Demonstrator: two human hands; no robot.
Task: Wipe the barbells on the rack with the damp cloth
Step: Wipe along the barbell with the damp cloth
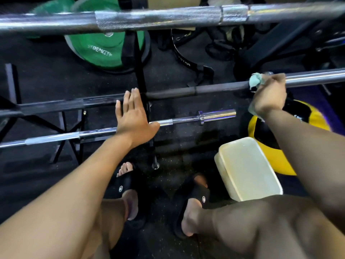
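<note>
Head view shows the black rack (141,71) carrying three barbells, the middle barbell (196,89) gripped by the right hand (268,96), fingers curled round it over the pale blue cloth (256,81), while the left hand (132,116) rests against the lowest barbell (186,120), fingers straight.
</note>
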